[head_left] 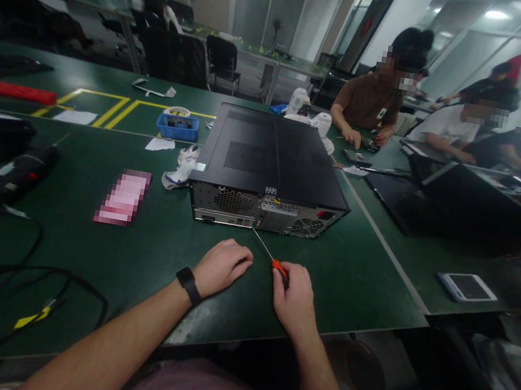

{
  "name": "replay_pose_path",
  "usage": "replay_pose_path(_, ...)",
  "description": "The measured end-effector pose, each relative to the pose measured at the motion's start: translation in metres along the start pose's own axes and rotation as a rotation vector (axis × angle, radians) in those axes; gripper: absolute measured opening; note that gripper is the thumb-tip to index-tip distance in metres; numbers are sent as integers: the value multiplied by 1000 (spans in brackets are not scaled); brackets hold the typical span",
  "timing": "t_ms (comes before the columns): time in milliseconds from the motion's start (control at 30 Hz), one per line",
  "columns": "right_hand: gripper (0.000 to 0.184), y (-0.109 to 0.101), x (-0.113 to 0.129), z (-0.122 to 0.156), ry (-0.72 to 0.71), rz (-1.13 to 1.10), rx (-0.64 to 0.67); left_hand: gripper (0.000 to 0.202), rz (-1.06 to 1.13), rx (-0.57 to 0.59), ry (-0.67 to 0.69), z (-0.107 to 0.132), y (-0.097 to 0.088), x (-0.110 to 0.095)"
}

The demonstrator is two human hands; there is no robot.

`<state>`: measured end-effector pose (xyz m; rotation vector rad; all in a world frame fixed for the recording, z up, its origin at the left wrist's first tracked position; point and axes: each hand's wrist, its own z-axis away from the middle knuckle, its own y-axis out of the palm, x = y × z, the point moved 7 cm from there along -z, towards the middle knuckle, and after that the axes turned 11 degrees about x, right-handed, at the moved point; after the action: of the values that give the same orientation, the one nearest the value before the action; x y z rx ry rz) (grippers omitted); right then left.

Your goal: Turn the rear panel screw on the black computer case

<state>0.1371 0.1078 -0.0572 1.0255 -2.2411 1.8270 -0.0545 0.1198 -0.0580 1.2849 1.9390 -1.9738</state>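
Observation:
A black desktop computer case point(253, 147) lies on its side on the green table, its back panel with vents and ports facing me. My right hand point(296, 295) is closed round the red and black handle of a screwdriver point(280, 268). The long thin shaft points away from me, and its tip is at the lower edge of the back panel, left of centre. Whether the tip sits in a screw is too small to tell. My left hand point(222, 267), with a black band on the wrist, rests on the table before the case, fingers curled in; no object shows in it.
A pink phone-like object point(123, 198) lies to the left, near cables point(69, 275) and black gear. Behind it are a blue bin point(178, 127) and crumpled white gloves point(182, 168). At right are a dark flat panel point(405, 204) and a white device point(467, 287). Co-workers sit beyond.

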Motion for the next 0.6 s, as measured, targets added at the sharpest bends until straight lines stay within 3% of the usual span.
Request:
replay_pose_path(433, 12, 4, 3, 2, -45, 16, 12, 6, 191, -274, -134, 2, -29, 18)
replay_pose_path(600, 14, 0, 6, 1, -57, 27, -36, 6, 272, -351, -179, 5, -29, 22)
